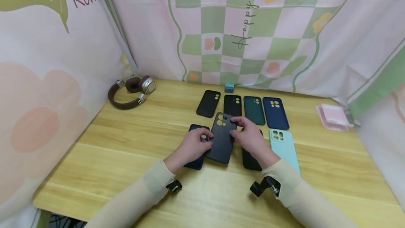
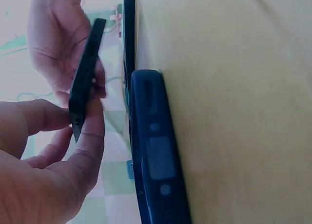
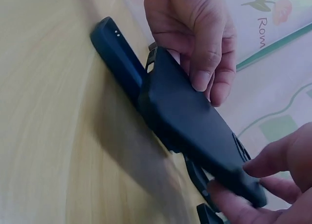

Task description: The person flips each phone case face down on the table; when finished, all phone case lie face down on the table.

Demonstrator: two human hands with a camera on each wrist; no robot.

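Observation:
A black phone case with camera cutouts is raised off the table, its back facing up. My left hand pinches its left edge between thumb and fingers, and my right hand pinches the right edge near the cutouts. Below my left hand lies a dark blue case, partly hidden. In the left wrist view this dark blue case shows its side edge, apart from the black case. Under my right hand is another black case, largely covered. A mint case lies right of it.
Behind stand in a row a black case, a second black case, a dark green case and a navy case. A small blue box sits by the curtain. Brown headphones lie left, a pink object right.

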